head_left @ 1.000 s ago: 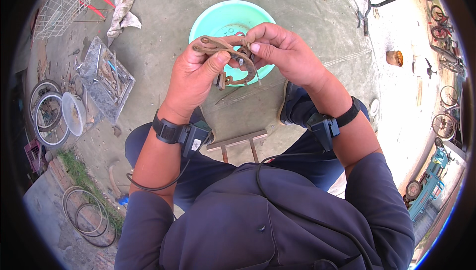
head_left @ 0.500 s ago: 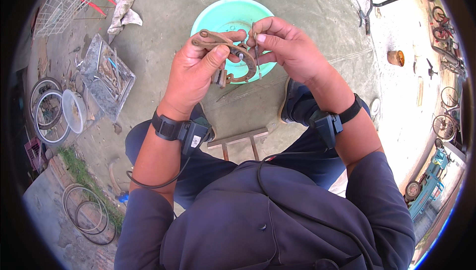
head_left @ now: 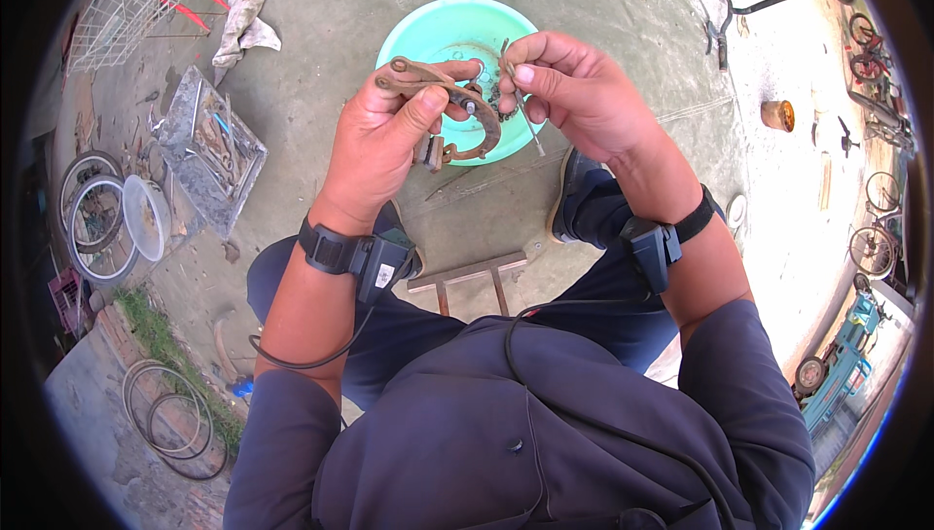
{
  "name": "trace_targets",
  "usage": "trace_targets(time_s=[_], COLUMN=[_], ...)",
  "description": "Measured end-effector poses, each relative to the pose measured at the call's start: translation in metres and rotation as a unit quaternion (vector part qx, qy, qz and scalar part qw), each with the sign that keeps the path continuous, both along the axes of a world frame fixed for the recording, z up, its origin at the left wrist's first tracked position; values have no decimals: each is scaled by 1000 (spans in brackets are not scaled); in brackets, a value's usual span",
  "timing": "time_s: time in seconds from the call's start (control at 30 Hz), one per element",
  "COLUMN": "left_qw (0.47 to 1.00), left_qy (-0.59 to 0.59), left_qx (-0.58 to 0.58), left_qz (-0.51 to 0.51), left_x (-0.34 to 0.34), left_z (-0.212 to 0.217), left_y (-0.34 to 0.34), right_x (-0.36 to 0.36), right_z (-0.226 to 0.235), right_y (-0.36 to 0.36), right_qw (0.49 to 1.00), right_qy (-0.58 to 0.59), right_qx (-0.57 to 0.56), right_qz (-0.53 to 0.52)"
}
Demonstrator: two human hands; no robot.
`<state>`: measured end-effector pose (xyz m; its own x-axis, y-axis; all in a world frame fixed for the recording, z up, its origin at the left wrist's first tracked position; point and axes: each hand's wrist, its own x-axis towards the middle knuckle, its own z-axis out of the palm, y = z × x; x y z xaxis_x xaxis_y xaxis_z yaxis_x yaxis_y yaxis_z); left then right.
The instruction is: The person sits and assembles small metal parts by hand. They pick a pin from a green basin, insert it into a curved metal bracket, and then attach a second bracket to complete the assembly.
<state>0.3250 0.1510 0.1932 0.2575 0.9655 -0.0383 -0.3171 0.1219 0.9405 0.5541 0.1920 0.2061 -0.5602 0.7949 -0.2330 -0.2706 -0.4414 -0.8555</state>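
Note:
My left hand [head_left: 389,136] grips a rusty curved brake caliper arm [head_left: 457,111], holding it up over a turquoise plastic basin [head_left: 428,29] on the concrete ground. My right hand [head_left: 574,92] pinches a thin bent wire spring [head_left: 520,102] between thumb and forefinger, right beside the caliper's pivot. Both wrists carry black bands with small devices. Small metal parts lie in the basin, mostly hidden behind my hands.
A metal tray of tools [head_left: 209,146] lies to the left, with a white rag [head_left: 243,29] and a wire basket [head_left: 117,4] behind it. Tyres and rims [head_left: 92,219] sit far left. A small wooden stool [head_left: 467,277] stands between my legs. Bicycles [head_left: 876,238] stand at right.
My right hand has drawn the thin wire spring away from the caliper to the right. Both hands rose slightly over the basin.

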Motion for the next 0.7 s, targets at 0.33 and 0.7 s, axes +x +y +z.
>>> trace_targets(time_s=[0.33,0.7], left_qw=[1000,1000], left_qy=[-6,4], left_qx=[-9,-6], left_qz=[6,-1], left_x=[2,1], left_z=[-1,3], left_y=[0,-1], right_x=[-4,-7], right_z=[-5,-4], right_y=[-3,-6], right_qw=[999,1000], right_qy=[-33,-19], right_qx=[15,6], right_qz=[24,14])
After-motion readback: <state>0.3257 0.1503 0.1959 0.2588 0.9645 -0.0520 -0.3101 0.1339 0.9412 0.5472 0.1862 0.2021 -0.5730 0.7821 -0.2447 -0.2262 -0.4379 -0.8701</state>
